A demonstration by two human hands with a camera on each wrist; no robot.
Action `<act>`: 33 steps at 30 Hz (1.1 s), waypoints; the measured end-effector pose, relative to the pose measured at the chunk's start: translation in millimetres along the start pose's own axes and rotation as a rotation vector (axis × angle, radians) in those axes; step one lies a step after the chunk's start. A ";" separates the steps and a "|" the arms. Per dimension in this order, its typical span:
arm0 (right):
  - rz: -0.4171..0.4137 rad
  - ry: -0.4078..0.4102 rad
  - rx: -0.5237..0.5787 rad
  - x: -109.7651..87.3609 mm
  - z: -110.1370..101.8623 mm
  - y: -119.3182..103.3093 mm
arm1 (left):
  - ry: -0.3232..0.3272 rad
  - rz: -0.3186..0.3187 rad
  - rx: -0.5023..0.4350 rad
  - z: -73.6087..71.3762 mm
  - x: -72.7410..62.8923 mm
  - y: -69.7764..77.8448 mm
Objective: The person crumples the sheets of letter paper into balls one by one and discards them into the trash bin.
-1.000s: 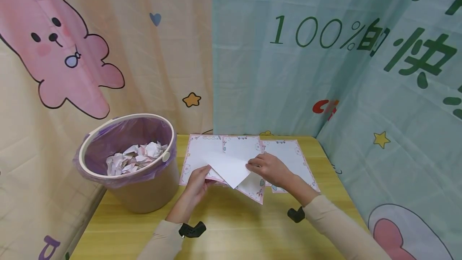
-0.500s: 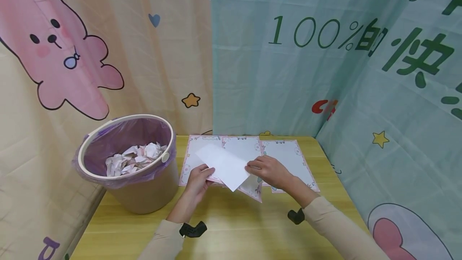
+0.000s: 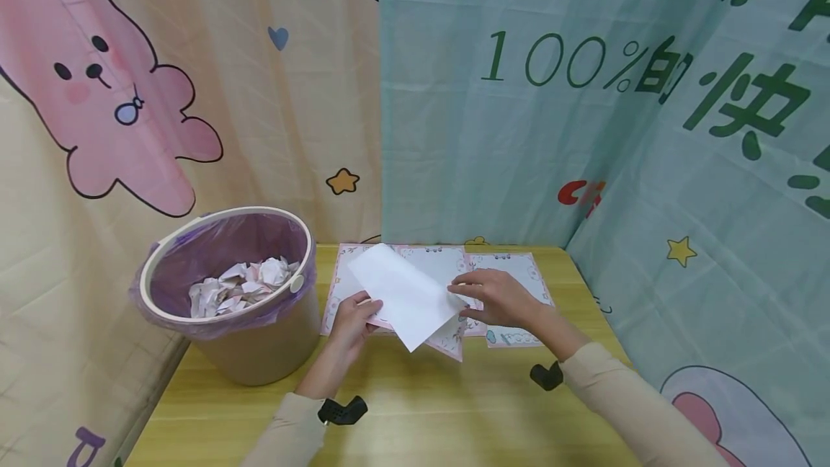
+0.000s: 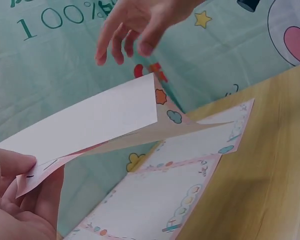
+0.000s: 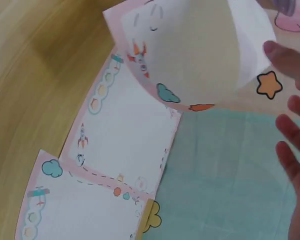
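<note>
My left hand [image 3: 352, 321] pinches a bent-over sheet of paper [image 3: 405, 294] between thumb and fingers at its left edge, above the table. The sheet's plain white side faces up; its pink border with a cloud and rocket shows on the underside in the right wrist view. By the paper's right edge is my right hand [image 3: 496, 298], fingers spread and relaxed. In the left wrist view that right hand [image 4: 140, 25] appears above the paper [image 4: 100, 112], apart from it. Bordered sheets lie behind: one at left [image 3: 337, 279], one in the middle [image 3: 434, 259], one at right [image 3: 509, 269].
A beige bin [image 3: 253, 355] with a purple liner stands left on the wooden table [image 3: 421, 409], holding crumpled paper [image 3: 243, 283]. Printed curtains hang behind and on both sides. Each wrist carries a black camera, such as the left one [image 3: 342, 411].
The right hand has let go of the paper's right edge and spread its fingers, shifting slightly right. The held sheet has tilted and swung a little left, its lower corner dropping slightly.
</note>
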State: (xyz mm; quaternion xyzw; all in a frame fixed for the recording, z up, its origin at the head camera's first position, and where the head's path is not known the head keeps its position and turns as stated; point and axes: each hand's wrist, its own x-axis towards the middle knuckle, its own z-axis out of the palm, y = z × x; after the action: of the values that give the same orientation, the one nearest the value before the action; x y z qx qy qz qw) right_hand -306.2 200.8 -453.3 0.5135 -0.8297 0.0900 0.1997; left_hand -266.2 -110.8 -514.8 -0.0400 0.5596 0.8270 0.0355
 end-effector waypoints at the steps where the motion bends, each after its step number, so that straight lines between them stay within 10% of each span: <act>1: 0.054 -0.010 0.045 0.9 -4.1 1.5 | -0.003 0.001 0.005 -0.1 -0.1 0.9; 10: 0.599 -0.223 0.757 13.4 -11.1 14.4 | -0.221 0.022 0.046 -4.2 -2.3 10.9; 16: 0.676 -0.416 1.154 11.5 3.5 15.7 | -0.288 0.028 0.093 -5.2 -2.3 12.4; 33: 0.624 -0.366 1.261 7.9 5.6 17.5 | -0.234 0.072 0.237 -3.5 3.8 7.1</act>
State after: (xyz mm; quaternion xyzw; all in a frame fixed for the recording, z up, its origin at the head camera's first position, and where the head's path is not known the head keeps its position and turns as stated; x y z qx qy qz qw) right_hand -326.1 200.3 -454.0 0.2770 -0.7480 0.5165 -0.3113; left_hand -270.6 -116.6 -509.9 0.0810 0.6464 0.7549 0.0753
